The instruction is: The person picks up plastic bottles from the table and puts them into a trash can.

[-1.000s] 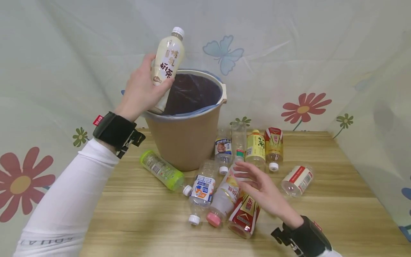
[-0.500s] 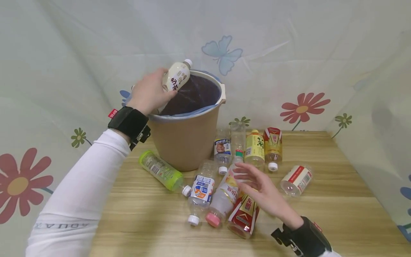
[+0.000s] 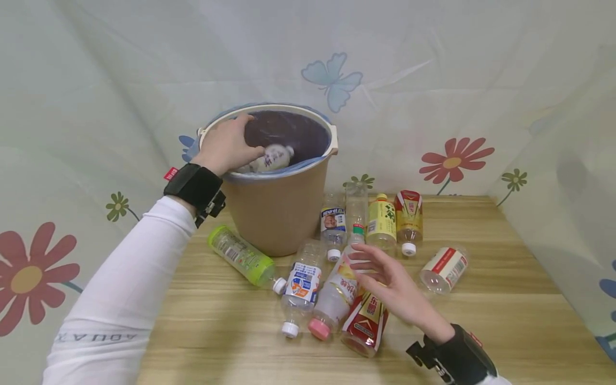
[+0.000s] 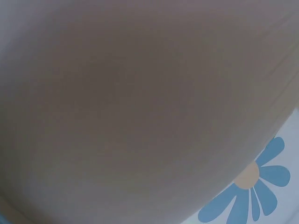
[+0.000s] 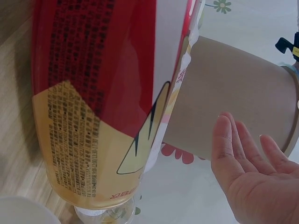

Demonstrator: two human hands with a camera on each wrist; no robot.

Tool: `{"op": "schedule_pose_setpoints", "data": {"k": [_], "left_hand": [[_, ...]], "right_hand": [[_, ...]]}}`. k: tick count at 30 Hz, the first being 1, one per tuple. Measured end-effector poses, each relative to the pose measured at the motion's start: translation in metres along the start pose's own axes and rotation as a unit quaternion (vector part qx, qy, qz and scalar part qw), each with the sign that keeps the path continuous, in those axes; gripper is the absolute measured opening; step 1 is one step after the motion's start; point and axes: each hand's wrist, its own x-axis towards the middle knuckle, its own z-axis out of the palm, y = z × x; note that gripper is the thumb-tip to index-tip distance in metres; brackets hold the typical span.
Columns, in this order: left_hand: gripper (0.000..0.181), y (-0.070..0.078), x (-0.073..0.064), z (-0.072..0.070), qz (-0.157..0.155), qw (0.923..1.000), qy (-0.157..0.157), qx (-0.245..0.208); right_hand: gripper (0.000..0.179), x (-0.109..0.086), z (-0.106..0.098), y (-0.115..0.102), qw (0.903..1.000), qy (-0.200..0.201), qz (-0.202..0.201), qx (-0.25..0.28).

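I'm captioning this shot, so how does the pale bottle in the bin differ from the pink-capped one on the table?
Place: the pale bottle is inside the bin, while the pink-capped bottle lies on the table.
Cap: the pale bottle's is white, the pink-capped bottle's pink.
Pose: the pale bottle's cap points rightward; the pink-capped bottle's points toward the person.
Both have caps on and printed labels.

Lower left: snug white fabric sleeve [image 3: 108, 289], grey lettering [image 3: 98, 337] on it
Left of centre: chunky black strap [image 3: 192, 184], little red tag [image 3: 170, 174], black metallic-looking bracket [image 3: 212, 209]
Lower right: pretty much the same black wristband [image 3: 464, 355], another red tag [image 3: 475, 339]
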Motion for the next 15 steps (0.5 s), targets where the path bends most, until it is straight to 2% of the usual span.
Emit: {"op": "schedule_pose_setpoints", "data": {"k": [3, 7, 11, 15], "left_hand": [[0.064, -0.001, -0.003, -0.002, 0.007, 0.9999, 0.008, 0.002], [0.052, -0.002, -0.010, -0.004, 0.012, 0.9992, 0.037, -0.011], [0.042, -0.002, -0.021, -0.002, 0.022, 0.9951, 0.087, -0.043], [0.033, -0.001, -0.036, 0.004, 0.057, 0.9828, 0.163, -0.065]], "right_hand": [[0.046, 0.000, 0.000, 0.000, 1.0000, -0.001, 0.000, 0.001], [0.046, 0.000, 0.000, 0.001, 1.0000, -0.002, 0.000, -0.002], [0.046, 0.000, -0.001, 0.002, 0.9999, 0.001, 0.003, -0.011], [0.046, -0.001, -0.003, 0.001, 0.9995, 0.007, 0.007, -0.031]]}}
